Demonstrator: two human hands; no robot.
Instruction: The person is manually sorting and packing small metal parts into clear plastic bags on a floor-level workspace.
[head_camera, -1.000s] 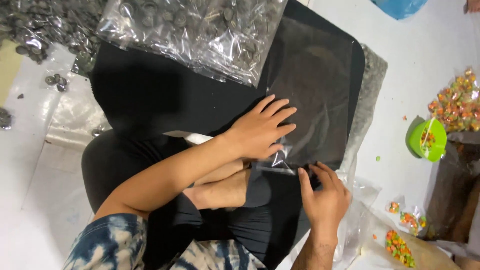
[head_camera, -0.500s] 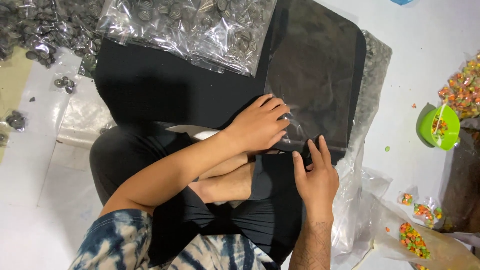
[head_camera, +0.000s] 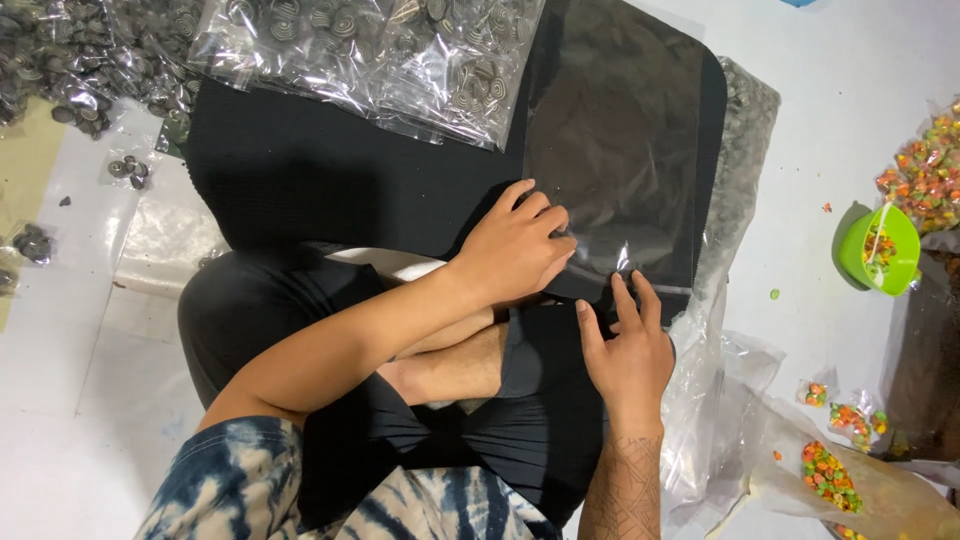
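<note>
An empty clear plastic bag (head_camera: 615, 160) lies flat on a black mat (head_camera: 330, 170) in front of my crossed legs. My left hand (head_camera: 515, 248) rests palm down on the bag's near left corner, fingers bent against the plastic. My right hand (head_camera: 628, 345) lies flat with fingers spread at the bag's near edge, fingertips touching it. Neither hand lifts anything.
Clear bags of grey swirled round pieces (head_camera: 380, 50) lie at the mat's far edge, with more loose ones (head_camera: 60, 60) at far left. A green cup (head_camera: 882, 250) and bags of colourful pieces (head_camera: 925, 170) sit on the right. Crumpled empty bags (head_camera: 720, 400) lie near my right knee.
My right hand slid a little up toward the bag's near edge and flattened. My left hand stayed on the bag. The view shifted slightly.
</note>
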